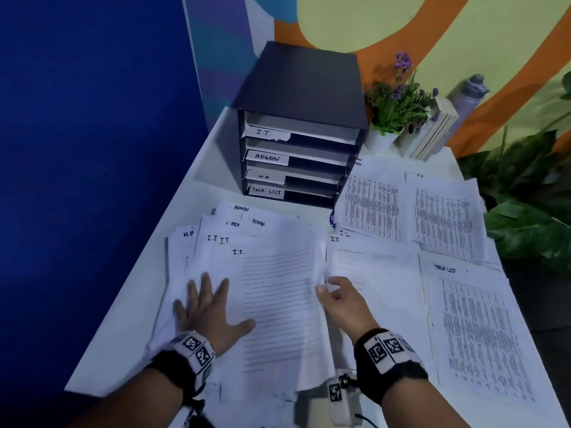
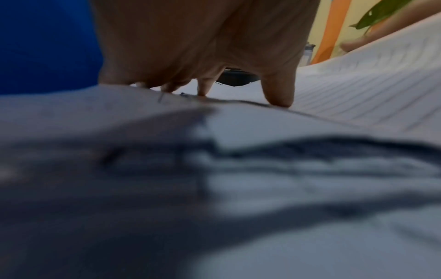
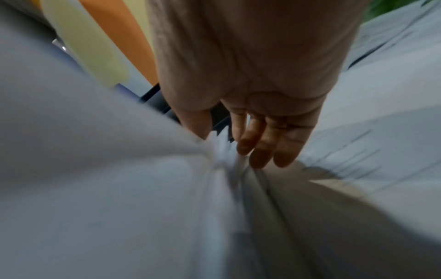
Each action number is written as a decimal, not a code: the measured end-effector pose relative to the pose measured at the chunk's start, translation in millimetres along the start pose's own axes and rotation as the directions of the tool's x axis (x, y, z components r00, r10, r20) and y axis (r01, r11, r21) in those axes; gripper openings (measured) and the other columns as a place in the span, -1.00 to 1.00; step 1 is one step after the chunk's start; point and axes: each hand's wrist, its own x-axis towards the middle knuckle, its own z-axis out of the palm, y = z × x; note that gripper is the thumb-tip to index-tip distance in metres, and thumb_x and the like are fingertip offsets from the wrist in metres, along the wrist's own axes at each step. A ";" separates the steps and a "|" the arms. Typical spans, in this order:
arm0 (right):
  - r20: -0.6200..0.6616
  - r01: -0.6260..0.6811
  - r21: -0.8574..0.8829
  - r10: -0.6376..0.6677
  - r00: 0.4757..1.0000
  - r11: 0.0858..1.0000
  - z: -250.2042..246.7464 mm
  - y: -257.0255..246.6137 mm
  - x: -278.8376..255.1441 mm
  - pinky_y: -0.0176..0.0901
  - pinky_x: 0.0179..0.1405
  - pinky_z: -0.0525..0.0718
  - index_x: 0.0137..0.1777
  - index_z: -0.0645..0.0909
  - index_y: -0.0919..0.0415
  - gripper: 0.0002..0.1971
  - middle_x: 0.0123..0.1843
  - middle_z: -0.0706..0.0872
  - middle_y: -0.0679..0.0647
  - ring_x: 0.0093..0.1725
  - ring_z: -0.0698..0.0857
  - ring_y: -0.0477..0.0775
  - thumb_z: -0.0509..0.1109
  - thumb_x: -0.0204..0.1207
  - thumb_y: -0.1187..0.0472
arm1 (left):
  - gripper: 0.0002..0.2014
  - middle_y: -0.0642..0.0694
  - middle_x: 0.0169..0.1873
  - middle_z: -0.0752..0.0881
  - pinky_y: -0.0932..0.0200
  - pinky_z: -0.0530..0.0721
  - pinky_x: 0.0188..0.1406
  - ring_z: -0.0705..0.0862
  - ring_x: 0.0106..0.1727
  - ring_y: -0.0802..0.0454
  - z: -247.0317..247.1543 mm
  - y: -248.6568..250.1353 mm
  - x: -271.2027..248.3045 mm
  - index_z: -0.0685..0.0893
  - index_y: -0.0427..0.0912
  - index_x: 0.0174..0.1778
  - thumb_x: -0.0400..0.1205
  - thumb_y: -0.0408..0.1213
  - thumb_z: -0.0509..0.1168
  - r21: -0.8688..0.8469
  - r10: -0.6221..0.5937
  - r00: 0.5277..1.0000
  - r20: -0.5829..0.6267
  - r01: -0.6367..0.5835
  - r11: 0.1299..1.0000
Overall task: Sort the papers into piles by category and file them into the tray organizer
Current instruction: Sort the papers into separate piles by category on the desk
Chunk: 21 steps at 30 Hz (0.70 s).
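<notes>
A messy pile of white papers [image 1: 272,291] lies on the near left of the white table [image 1: 129,310], topped by lined sheets marked I.T. My left hand [image 1: 210,307] presses flat on it with spread fingers [image 2: 279,94]. My right hand [image 1: 329,287] pinches the raised right edge of the top I.T. sheets [image 3: 95,169] between thumb and fingers [image 3: 262,151]. The black tray organizer [image 1: 296,156] stands at the back, its trays labelled I.T., ADMIN, H.R and TASK LIST. To the right lie sorted piles: ADMIN [image 1: 370,205], H.R [image 1: 441,217], I.T. [image 1: 377,267] and TASK LIST [image 1: 479,335].
A potted plant [image 1: 392,112], several books [image 1: 432,131] and a grey bottle [image 1: 466,97] stand at the back right. A blue wall [image 1: 92,149] borders the table's left edge. Large green leaves [image 1: 525,211] hang past the right edge. A small white device [image 1: 340,403] sits by my right wrist.
</notes>
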 end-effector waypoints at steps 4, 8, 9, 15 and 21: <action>-0.100 -0.034 -0.008 0.033 0.994 0.999 5.8 0.8 1.8 -0.04 0.03 0.65 0.20 0.51 0.10 -0.76 -0.27 0.64 0.01 -0.19 0.66 0.07 0.38 0.57 0.15 | -0.29 0.03 0.69 -0.24 -0.19 -0.16 0.65 -0.24 0.70 -0.06 -3.0 2.2 -2.2 0.02 0.15 0.69 0.65 0.26 0.07 -0.114 0.069 0.994 -0.086 -0.078 0.990; -0.042 -0.066 0.111 0.071 0.997 0.992 -2.3 -3.6 -3.8 -0.08 0.02 0.68 0.13 0.57 0.07 -0.79 -0.16 0.72 0.00 -0.11 0.73 0.03 0.44 0.53 0.13 | -0.20 -0.01 0.69 -0.01 -0.15 0.18 0.59 0.05 0.66 -0.15 -10.8 -4.0 1.6 0.07 0.08 0.67 0.58 0.08 0.33 -0.222 -0.099 0.981 -0.164 0.061 0.973; -0.005 -0.059 0.115 0.060 0.998 0.992 -1.4 -3.6 -5.9 -0.08 0.02 0.69 0.13 0.57 0.09 -0.80 -0.12 0.74 0.01 -0.09 0.74 0.03 0.43 0.53 0.15 | -0.12 -0.07 0.66 0.07 -0.13 0.23 0.56 0.12 0.63 -0.17 -11.8 -4.5 3.7 0.06 0.05 0.67 0.52 0.10 0.39 -0.238 -0.118 0.981 -0.155 0.079 0.968; -0.095 -0.024 -0.114 0.013 0.995 0.993 22.2 12.5 -19.3 -0.42 -0.31 0.45 -0.15 0.44 0.15 -0.89 -0.21 0.53 -0.01 -0.22 0.53 -0.05 0.27 0.59 0.31 | -0.11 -0.29 0.45 0.35 0.13 0.48 0.36 0.54 0.33 -0.18 -25.4 -3.2 15.0 0.23 -0.22 0.62 0.43 -0.25 0.55 -0.630 -0.248 0.962 -0.114 0.123 0.767; -0.205 -0.060 -0.005 0.058 0.977 0.998 23.3 23.1 -23.0 -0.11 0.02 0.60 0.11 0.51 0.49 -0.79 0.00 0.68 0.29 0.01 0.66 0.26 0.30 0.61 0.30 | -0.78 -0.16 -0.12 0.68 0.13 0.57 -0.03 0.60 -0.11 -0.09 -29.7 -7.6 15.5 0.64 -0.23 0.21 0.66 -0.32 0.27 -0.706 -0.206 0.956 -0.210 -0.003 0.708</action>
